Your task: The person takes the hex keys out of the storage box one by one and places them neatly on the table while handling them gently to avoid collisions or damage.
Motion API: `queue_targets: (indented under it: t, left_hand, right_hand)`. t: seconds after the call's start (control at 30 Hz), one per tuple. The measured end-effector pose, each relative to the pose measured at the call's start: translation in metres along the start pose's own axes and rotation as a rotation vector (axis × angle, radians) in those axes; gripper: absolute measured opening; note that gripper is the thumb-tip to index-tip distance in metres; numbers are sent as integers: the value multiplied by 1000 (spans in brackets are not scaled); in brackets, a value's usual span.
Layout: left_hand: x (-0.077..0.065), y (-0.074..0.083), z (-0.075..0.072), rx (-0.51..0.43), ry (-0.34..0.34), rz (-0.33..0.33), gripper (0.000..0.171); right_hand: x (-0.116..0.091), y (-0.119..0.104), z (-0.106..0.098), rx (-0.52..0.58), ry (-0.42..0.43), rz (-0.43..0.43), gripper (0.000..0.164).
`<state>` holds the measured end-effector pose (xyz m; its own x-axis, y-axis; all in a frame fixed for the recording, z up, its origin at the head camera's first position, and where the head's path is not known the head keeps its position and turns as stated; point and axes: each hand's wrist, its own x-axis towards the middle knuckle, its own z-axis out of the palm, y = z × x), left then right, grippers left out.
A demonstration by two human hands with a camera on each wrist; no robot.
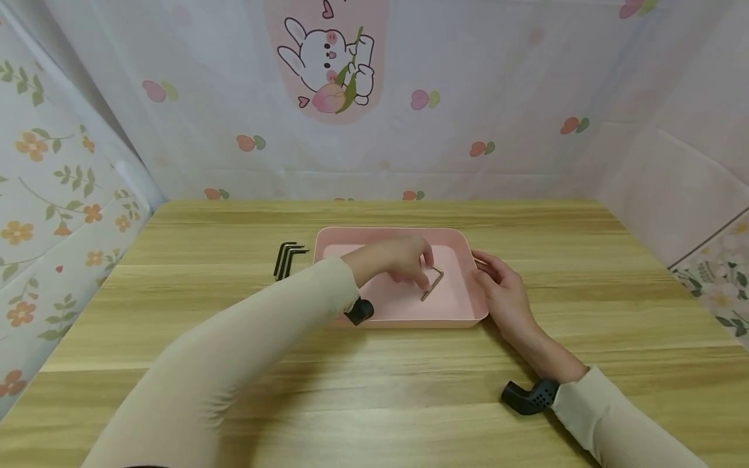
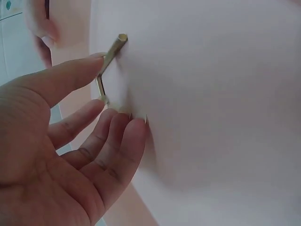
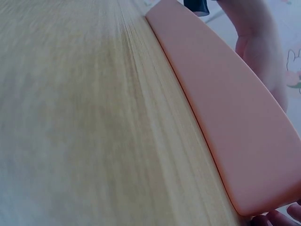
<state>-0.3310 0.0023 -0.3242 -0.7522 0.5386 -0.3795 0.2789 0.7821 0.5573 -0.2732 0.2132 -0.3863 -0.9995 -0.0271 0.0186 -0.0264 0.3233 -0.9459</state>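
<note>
A brass-coloured hex key (image 1: 433, 286) with an L bend is in the pink tray (image 1: 459, 309). My left hand (image 1: 404, 258) reaches over the tray and pinches this hex key. In the left wrist view the thumb lies on one arm of the hex key (image 2: 113, 54) near its bend, and the index fingertip meets the end of the other arm; the remaining fingers are bent close over the tray floor. At the tray's right side, my right hand (image 1: 506, 296) holds the wall, thumb at the rim and fingers along the outside.
Several black hex keys (image 1: 285, 260) lie side by side on the wooden table (image 1: 374, 396), just left of the tray. A patterned cloth (image 1: 497, 78) hangs behind the table. Black wrist-worn devices (image 1: 529, 398) sit at both cuffs.
</note>
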Motion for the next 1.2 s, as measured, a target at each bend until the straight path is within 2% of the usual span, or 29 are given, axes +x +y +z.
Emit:
queue_targets:
  t: [0.23, 0.4, 0.53, 0.7, 0.97, 1.2]
  left_hand:
    - [3, 7, 2, 32, -24, -29, 34]
    - [6, 8, 3, -11, -34, -75, 33]
    - [9, 9, 3, -14, -25, -69, 33]
    - [12, 13, 3, 76, -11, -56, 32]
    - [13, 20, 5, 93, -9, -99, 31]
    - [17, 25, 6, 221, -21, -93, 24]
  right_hand:
    - [0, 0, 1, -10, 3, -5, 46]
    - [1, 2, 1, -8, 5, -2, 46]
    - [2, 3, 1, -4, 3, -9, 46]
    - [2, 3, 0, -10, 2, -16, 46]
    - [2, 3, 0, -18, 3, -25, 46]
    - [2, 5, 0, -18, 4, -33, 46]
